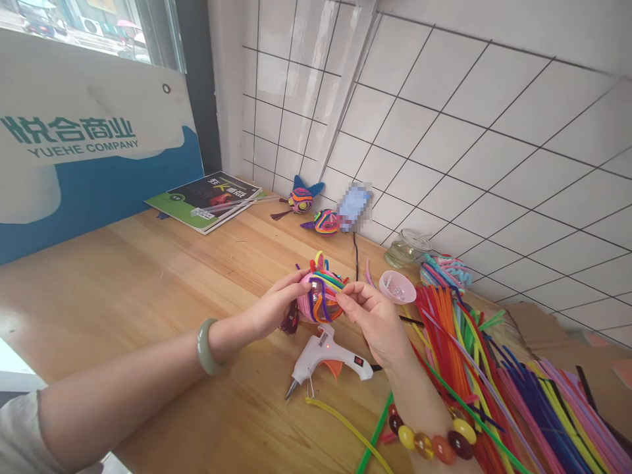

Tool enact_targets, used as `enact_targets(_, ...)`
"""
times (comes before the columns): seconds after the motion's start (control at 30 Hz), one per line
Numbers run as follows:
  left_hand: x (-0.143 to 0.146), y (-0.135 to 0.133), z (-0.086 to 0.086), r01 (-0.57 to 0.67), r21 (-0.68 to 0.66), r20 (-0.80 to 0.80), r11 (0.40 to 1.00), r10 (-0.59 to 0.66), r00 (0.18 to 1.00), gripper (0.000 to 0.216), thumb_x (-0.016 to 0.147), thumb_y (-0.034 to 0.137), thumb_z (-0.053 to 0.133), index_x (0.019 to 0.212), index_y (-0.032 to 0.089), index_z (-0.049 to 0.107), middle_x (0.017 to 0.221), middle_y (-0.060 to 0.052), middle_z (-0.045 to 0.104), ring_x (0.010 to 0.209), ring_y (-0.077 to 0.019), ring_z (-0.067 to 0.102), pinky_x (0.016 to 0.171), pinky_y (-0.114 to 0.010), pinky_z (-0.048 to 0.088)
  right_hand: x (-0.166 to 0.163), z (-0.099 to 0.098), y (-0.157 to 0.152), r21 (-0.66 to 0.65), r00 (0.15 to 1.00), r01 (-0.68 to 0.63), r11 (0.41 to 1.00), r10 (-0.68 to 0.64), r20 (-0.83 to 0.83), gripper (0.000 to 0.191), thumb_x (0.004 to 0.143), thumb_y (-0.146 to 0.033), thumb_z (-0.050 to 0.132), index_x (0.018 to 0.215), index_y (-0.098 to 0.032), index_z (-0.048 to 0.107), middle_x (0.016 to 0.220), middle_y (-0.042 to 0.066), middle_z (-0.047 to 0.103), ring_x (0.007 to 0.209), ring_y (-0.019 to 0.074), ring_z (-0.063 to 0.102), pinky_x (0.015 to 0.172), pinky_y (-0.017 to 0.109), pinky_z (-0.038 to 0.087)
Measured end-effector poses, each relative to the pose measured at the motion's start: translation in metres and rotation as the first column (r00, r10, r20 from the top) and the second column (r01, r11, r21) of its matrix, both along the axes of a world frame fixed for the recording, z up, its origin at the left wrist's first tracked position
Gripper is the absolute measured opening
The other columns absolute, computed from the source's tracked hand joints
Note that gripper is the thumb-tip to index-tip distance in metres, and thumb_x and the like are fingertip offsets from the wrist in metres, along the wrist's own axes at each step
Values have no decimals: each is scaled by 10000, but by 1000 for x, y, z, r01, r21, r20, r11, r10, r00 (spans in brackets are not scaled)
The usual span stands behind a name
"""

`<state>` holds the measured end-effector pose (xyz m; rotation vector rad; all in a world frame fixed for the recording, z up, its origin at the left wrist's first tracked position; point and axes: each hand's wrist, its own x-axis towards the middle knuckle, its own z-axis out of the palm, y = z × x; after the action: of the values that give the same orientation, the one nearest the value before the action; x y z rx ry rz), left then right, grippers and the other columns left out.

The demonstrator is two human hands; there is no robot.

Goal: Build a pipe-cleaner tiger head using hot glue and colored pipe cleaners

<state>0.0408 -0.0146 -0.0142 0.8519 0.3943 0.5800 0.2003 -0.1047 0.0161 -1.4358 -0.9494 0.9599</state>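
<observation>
A striped ornament (320,296) is being held over the middle of the worktop (123,283), between the far edge along the tiled wall and the near edge; whether the wood is being touched cannot be told. Its left side is being clasped by the left hand (279,303), the thumb being laid across the front and the other fingers being partly hidden behind. At its right side, the thumb and forefinger of the right hand (368,313) are being pressed together, apparently pinching a strip's end, though which strip cannot be told.

The step seems to be one of seating coloured strips (330,282) on the round body. Good control is being offered by the left-hand clasp; a light touch is being called for, so that strips already laid are not being flattened. A neat line is likeliest when each strip is being pressed along its whole length, close against its neighbour.

Care is also being demanded by the glue gun (320,359), nearer the near edge: its light is glowing, so heat is likely, and the loose yellow strip (345,421) is best being guided clear of the nozzle.
</observation>
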Motion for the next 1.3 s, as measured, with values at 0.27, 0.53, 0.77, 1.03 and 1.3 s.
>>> enact_targets(0.27, 0, -1, 1, -14, 18, -22, 1000, 14, 1000, 469, 825, 316, 594, 1256, 146, 520, 1029, -116, 676, 848, -251, 656, 657, -363, 562, 0, -6, 1, 32, 990, 19, 999, -23, 142, 313, 712, -455, 748, 835, -209, 597, 722, -16, 579, 675, 132, 529, 646, 285, 447)
enact_targets(0.53, 1, 0, 1, 0, 44, 17, 999, -1, 1000, 452, 856, 327, 555, 1267, 144, 520, 1069, -115, 672, 902, -242, 650, 743, -356, 533, -3, 2, 0, 43, 998, 11, 999, -14, 63, 281, 747, -463, 711, 805, -204, 617, 678, -38, 543, 561, 80, 426, 540, 234, 379)
enact_targets(0.77, -3, -2, 0, -46, 184, -127, 982, 70, 989, 490, 842, 422, 581, 1275, 197, 530, 999, -71, 668, 692, -153, 591, 540, -235, 419, -6, -5, 2, 49, 969, 69, 996, -79, 236, 328, 713, -473, 734, 797, -212, 553, 662, -39, 519, 609, 121, 481, 598, 275, 431)
enact_targets(1.03, -1, -2, 0, -68, 161, -67, 985, 79, 995, 493, 836, 334, 551, 1298, 165, 508, 1061, -92, 660, 894, -224, 600, 701, -294, 458, -2, -5, 3, 60, 973, 62, 996, -73, 218, 317, 727, -474, 720, 819, -211, 569, 727, -7, 568, 670, 140, 517, 633, 283, 450)
enact_targets(1.3, 2, -1, 0, -120, 84, 77, 989, 114, 990, 531, 853, 282, 527, 1362, 166, 432, 1309, -119, 571, 1139, -281, 553, 892, -380, 470, 0, 0, 2, 87, 992, 76, 993, -84, 95, 308, 746, -475, 711, 874, -216, 604, 844, 7, 624, 771, 144, 579, 749, 291, 476)
